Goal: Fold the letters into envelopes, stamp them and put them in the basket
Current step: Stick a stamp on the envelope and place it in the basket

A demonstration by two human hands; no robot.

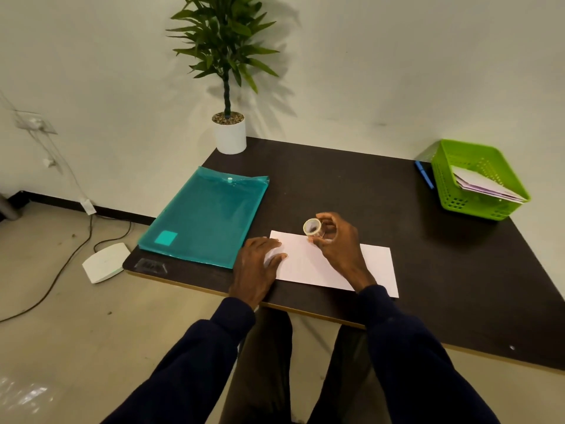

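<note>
There, envelope [307, 266] beneath left fingers [266, 242].

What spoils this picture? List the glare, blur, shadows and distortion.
Head view: the wide lens skews the table; the green basket at the right edge looks smeared; the plant throws soft, spread shadows on the wall; a glare patch sits on the floor at bottom left; the right hand holding the small roll is slightly soft.

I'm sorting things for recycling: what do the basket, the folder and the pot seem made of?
The basket looks like moulded plastic: bright green, slightly glossy, regular grid holes in its walls. The folder seems thin translucent teal plastic, shiny, with a snap button. The pot is smooth matt white, ceramic or plastic; I cannot tell which.
</note>
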